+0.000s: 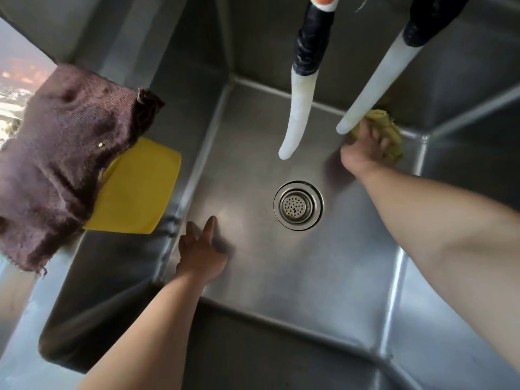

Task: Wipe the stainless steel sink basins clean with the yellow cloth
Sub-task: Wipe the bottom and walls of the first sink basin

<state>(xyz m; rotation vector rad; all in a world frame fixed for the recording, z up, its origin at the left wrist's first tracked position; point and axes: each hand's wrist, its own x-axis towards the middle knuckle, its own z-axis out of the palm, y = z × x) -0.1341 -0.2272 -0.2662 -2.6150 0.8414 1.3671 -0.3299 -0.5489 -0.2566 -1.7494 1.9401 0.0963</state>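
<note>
Two bare forearms reach down into a deep stainless steel sink basin (281,277), seen from directly above. Nearest the camera, the left hand (201,250) rests on the basin floor close to the left wall, its fingers (209,225) open and spread, gripping nothing. Just beyond it, near the middle of the floor, sits the round perforated drain strainer (298,205). On the left rim, a worn purple-brown rag (62,153) hangs over the edge, partly covering a flat bright yellow sheet (138,192) that droops down the inside wall. Farther in, the right hand (363,153) presses a crumpled yellow cloth (391,136) onto the floor at the far right corner of the basin, its fingers closed around the bunched fabric where floor meets back wall. Above, two white spout tubes (295,119) with black-wrapped upper sections hang down over the basin; the tip of the right one overlaps the cloth and hand from this view.
</note>
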